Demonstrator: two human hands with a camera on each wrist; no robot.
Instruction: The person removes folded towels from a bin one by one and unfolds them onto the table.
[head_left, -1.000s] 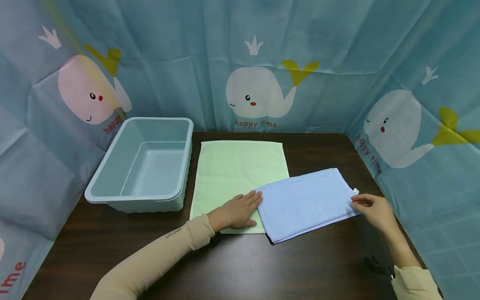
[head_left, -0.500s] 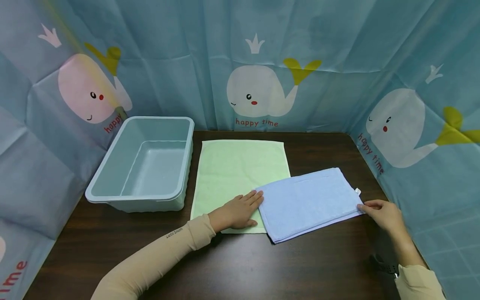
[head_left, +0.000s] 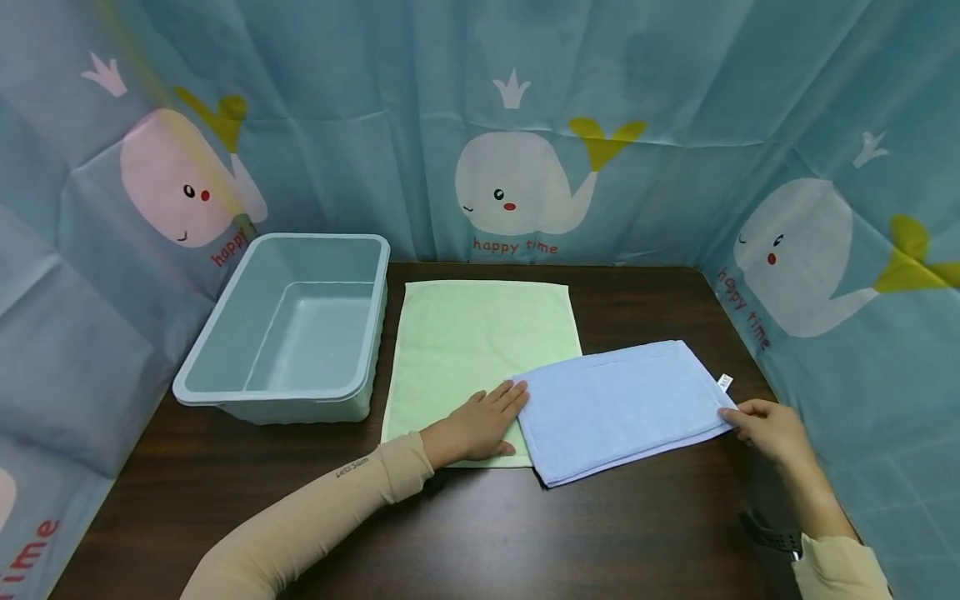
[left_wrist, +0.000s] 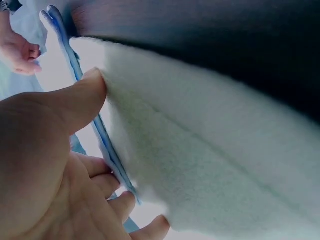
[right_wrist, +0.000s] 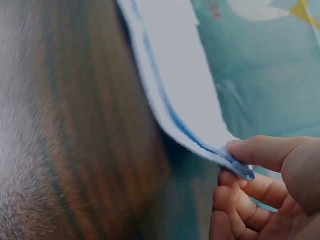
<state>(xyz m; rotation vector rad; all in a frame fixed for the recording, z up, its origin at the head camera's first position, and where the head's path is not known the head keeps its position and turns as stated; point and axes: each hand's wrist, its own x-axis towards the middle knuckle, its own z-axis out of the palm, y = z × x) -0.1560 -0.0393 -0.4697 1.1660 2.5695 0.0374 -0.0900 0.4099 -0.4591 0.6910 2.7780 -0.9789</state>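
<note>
A folded blue towel (head_left: 622, 408) lies at a slant, its left end over a flat green towel (head_left: 480, 333). My left hand (head_left: 483, 423) rests with extended fingers on the green towel, fingertips at the blue towel's left edge. In the left wrist view the thumb (left_wrist: 75, 102) and fingertips press down along that edge. My right hand (head_left: 772, 429) pinches the blue towel's near right corner between thumb and fingers. The right wrist view shows that corner (right_wrist: 240, 167) lifted off the table, with its layers held together. A small white tag (head_left: 724, 382) sticks out from the towel's right edge.
An open light blue-green plastic bin (head_left: 307, 333) stands at the left of the dark wooden table (head_left: 600, 542). Curtains (head_left: 360, 167) printed with whales hang behind and on both sides, close to the right hand.
My right hand has moved a little to the right and taken the blue towel's corner, drawing that end slightly outward and lifting it. The left hand has stayed in place.
</note>
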